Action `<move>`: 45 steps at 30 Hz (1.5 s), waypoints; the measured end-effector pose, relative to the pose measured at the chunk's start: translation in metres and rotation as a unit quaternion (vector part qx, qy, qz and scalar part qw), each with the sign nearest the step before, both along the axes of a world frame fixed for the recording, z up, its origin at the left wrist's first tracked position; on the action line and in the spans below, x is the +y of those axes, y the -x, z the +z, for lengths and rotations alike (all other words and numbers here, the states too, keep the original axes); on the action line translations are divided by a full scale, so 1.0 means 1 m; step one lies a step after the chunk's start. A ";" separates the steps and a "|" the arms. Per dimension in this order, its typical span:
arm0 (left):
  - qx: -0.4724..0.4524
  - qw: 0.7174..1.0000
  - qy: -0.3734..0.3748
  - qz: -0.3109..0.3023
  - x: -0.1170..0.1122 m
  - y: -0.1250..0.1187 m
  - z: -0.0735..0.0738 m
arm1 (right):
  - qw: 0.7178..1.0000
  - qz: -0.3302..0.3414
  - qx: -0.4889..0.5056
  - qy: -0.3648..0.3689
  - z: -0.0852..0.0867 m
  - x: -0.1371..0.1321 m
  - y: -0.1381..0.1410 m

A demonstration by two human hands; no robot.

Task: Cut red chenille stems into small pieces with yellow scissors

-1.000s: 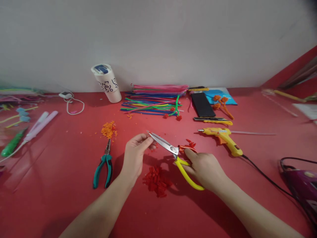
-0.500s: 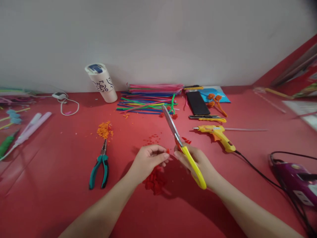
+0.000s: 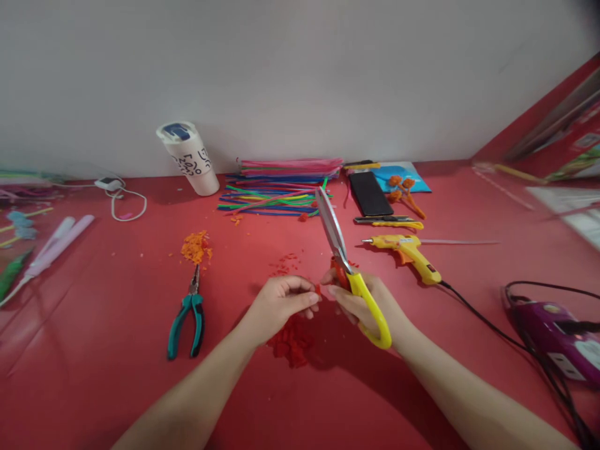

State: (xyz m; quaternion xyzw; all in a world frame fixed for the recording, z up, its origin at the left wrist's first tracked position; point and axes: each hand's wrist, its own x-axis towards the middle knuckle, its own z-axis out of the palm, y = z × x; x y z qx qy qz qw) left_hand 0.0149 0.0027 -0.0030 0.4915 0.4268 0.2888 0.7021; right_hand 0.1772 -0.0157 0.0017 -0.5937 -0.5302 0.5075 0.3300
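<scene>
My left hand [image 3: 289, 299] pinches a small red fuzzy piece [image 3: 317, 290] between thumb and fingertips. Close to its right, my right hand [image 3: 363, 303] is closed around yellow-handled scissors [image 3: 375, 312], whose blades point up and away. The fingertips of both hands nearly meet at the red piece; whether the right fingers touch it I cannot tell. Beneath and in front of my left hand lies a pile of red fuzzy pieces [image 3: 293, 347]. Beyond the hand, tiny red clippings [image 3: 284, 265] are scattered on the red table [image 3: 262, 406].
Teal pliers [image 3: 187, 319] and orange clippings [image 3: 195, 245] lie left. Pipe cleaners [image 3: 276, 194] and a white tumbler [image 3: 190, 159] are at the back. Rightward are a phone [image 3: 370, 194], a cutter [image 3: 389, 221], a yellow glue gun [image 3: 405, 250] and a purple power strip [image 3: 557, 337] with cords.
My right hand has turned the scissors more upright, and its fingertips have come closer to the red piece in my left hand. The left hand stays nearly still.
</scene>
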 end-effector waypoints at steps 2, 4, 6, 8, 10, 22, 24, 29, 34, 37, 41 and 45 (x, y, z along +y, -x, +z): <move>-0.009 1.000 0.018 -0.012 0.000 0.000 0.000 | 1.000 0.002 0.027 0.006 0.003 -0.002 0.002; -0.016 0.999 0.027 -0.028 0.000 -0.001 0.000 | 0.999 0.001 0.028 0.016 0.004 -0.002 0.003; -0.022 0.999 0.031 -0.034 -0.001 -0.001 0.000 | 0.999 0.006 0.023 0.032 0.003 -0.001 0.003; -0.020 0.999 0.032 -0.033 -0.001 -0.003 0.000 | 0.999 0.011 0.021 0.043 0.002 -0.001 0.002; -0.012 0.999 0.031 -0.023 -0.002 -0.004 0.000 | 0.999 0.018 0.022 0.044 0.001 -0.001 0.002; 0.174 0.956 -0.238 0.010 -0.006 -0.007 0.002 | 0.999 0.038 0.010 0.008 0.002 -0.004 0.004; 0.168 0.958 -0.230 0.012 -0.007 -0.007 0.001 | 0.999 0.045 0.008 0.009 0.003 -0.005 0.005; 0.054 0.990 -0.074 0.106 -0.001 -0.005 -0.001 | 0.989 0.055 -0.113 -0.080 0.003 -0.002 -0.003; -0.031 0.969 -0.037 0.241 0.010 0.002 0.000 | 0.901 0.110 -0.385 -0.168 -0.002 -0.001 -0.013; -0.056 0.961 -0.038 0.267 0.014 0.006 0.000 | 0.850 0.147 -0.468 -0.194 -0.006 -0.002 -0.013; -0.076 0.957 -0.052 0.275 0.015 0.009 -0.001 | 0.811 0.179 -0.516 -0.211 -0.011 -0.002 -0.013; -0.079 0.955 -0.051 0.283 0.016 0.012 -0.001 | 0.799 0.180 -0.535 -0.207 -0.015 -0.001 -0.014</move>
